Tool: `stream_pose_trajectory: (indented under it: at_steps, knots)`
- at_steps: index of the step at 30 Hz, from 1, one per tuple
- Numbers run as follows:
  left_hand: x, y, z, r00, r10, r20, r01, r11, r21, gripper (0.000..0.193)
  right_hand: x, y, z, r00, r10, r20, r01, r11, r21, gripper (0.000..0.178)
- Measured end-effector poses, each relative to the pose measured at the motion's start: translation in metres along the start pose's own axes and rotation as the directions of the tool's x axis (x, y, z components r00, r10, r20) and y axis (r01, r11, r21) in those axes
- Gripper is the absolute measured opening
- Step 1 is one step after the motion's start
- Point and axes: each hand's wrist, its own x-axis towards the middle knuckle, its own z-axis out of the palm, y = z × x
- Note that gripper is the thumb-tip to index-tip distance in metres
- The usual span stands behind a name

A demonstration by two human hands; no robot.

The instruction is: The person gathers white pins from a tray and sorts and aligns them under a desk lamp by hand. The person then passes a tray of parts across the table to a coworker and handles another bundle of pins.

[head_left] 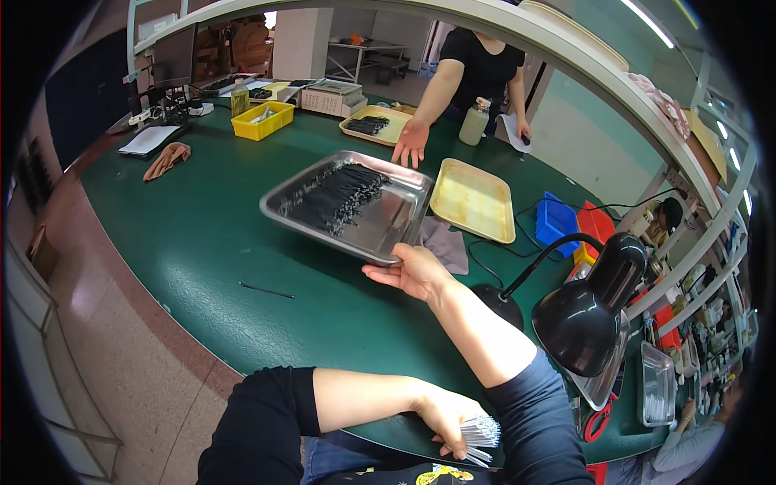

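Observation:
My right hand (pixel 416 273) reaches forward and grips the near right corner of a shiny metal tray (pixel 384 225), thumb at the rim and fingers underneath. The tray is held tilted over the green table, with many thin black stick-like pieces (pixel 335 196) bunched in its left part. Down by the near table edge, my left hand (pixel 447 420) is closed round a bundle of thin white sticks (pixel 481 435). One thin black piece (pixel 267 289) lies loose on the table. Across the table, another person's open hand (pixel 412 143) is held out close to the tray's far edge.
A yellowish tray (pixel 474 200) and a grey cloth (pixel 444 245) lie right of the metal tray. A black desk lamp (pixel 588 311) rises at the right, near blue (pixel 556 220) and red bins (pixel 596 222). Farther back are a yellow bin (pixel 263 121), a scale (pixel 332 97) and a jar (pixel 474 123).

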Motion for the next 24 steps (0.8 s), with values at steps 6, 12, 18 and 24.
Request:
stream_pose_trajectory:
  at_steps: [6, 12, 18, 24]
  knots:
    - [-0.004, 0.003, 0.0, 1.0, 0.006, -0.023, -0.007, 0.999, -0.037, 0.018, -0.002, -0.012, 0.005, 0.995, -0.089, -0.035, 0.09, 0.996, 0.023, 0.028]
    - [-0.005, 0.002, -0.003, 1.0, -0.005, -0.021, 0.005, 1.0, -0.005, 0.017, -0.011, -0.027, -0.007, 0.98, -0.186, -0.075, 0.178, 0.979, -0.098, 0.028]
    - [-0.005, 0.0, -0.005, 1.0, -0.006, -0.003, 0.006, 1.0, 0.016, 0.018, -0.006, -0.03, -0.033, 0.961, -0.233, -0.148, 0.221, 0.971, -0.096, 0.029]
    - [-0.005, 0.0, -0.003, 1.0, 0.005, -0.013, -0.005, 1.0, -0.012, 0.019, -0.006, -0.042, -0.042, 0.911, -0.345, -0.227, 0.334, 0.938, -0.087, 0.032]
